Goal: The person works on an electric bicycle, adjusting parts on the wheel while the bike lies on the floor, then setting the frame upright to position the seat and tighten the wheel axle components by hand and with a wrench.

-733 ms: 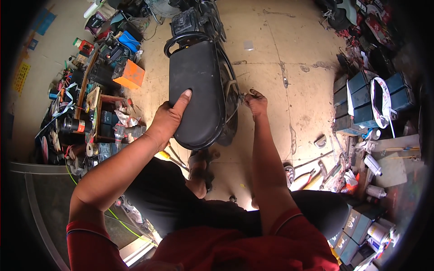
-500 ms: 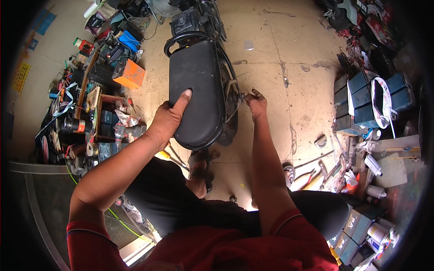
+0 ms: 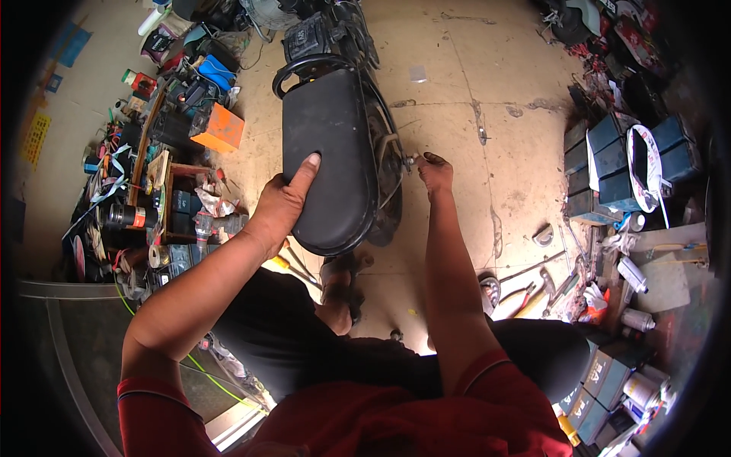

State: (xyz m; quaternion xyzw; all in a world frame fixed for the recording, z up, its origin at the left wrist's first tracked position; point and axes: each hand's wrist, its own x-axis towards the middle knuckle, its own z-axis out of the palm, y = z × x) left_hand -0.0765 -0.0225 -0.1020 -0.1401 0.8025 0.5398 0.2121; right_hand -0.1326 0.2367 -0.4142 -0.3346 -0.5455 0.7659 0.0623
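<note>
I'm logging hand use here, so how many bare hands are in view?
2. The left hand has its thumb on top of the black seat; the right hand is to the seat's right, at a small metal part. No others show.

The left-hand grip (image 3: 280, 204) clasps the left edge of a black padded seat (image 3: 327, 137), thumb laid on top and the other fingers mostly hidden, while the right-hand grip (image 3: 435, 177) is at a small metal fitting (image 3: 411, 161) beside the wheel (image 3: 390, 206). An orange box (image 3: 218, 128) stands left of the seat; a hammer (image 3: 547, 283) and pliers (image 3: 524, 298) lie on the tan floor (image 3: 457, 228), lower right.
</note>
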